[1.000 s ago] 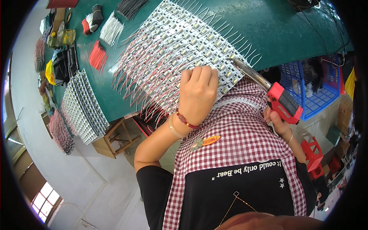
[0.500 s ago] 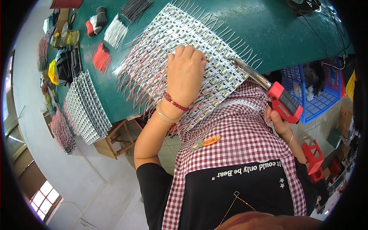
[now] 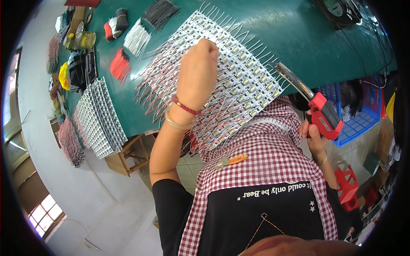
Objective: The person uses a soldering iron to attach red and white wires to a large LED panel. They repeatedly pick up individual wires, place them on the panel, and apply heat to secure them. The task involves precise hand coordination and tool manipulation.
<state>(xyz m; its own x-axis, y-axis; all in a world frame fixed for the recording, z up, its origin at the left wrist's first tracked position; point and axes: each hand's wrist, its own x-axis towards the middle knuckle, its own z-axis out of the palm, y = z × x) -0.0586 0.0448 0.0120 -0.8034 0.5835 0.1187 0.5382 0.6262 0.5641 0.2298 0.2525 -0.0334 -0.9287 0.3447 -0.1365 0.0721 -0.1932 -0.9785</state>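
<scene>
A large panel of white circuit boards lies on the green table, set with rows of small pale components. Red and white wires stick out along one side, and pale wires line the other. My left hand is closed above the middle of the panel, fingers curled down; whatever they grip is hidden. In my right hand is a red and black soldering gun, held by its lower part. Its metal barrel points up and left, and the tip is by the pale wires at the panel's right edge.
Bundles of red wires, white wires and black wires lie at the far left. A stack of similar boards sits at the table's left edge. A blue basket stands at right, near a red stool.
My left hand has shifted left over the panel, its fingers curled tighter. The soldering gun has moved right, its tip going from over the boards to the wires at their edge.
</scene>
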